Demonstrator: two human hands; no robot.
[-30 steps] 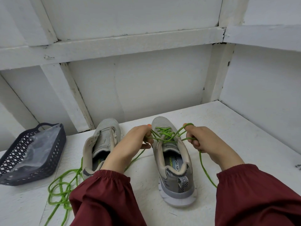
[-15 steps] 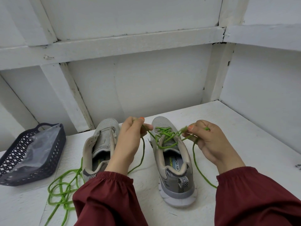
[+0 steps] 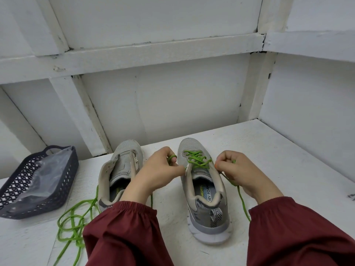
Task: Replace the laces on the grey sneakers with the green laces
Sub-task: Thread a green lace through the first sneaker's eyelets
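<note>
Head view: left hand [image 3: 159,169] and right hand [image 3: 240,169] each pinch an end of the green lace [image 3: 196,160] threaded in the right-side grey sneaker [image 3: 209,214] on the tabletop [image 3: 272,150]; pull both ends evenly for snug crossings. Other sneaker [image 3: 126,150] unlaced, spare lace [image 3: 77,242] beside it

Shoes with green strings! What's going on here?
A person in dark red sleeves is lacing a grey sneaker with a green lace. The left hand grips one end of it and the right hand grips the other, one on each side of the shoe. The other sneaker has no lace yet. A loose green lace lies on the white surface beside it, near a dark basket.
</note>
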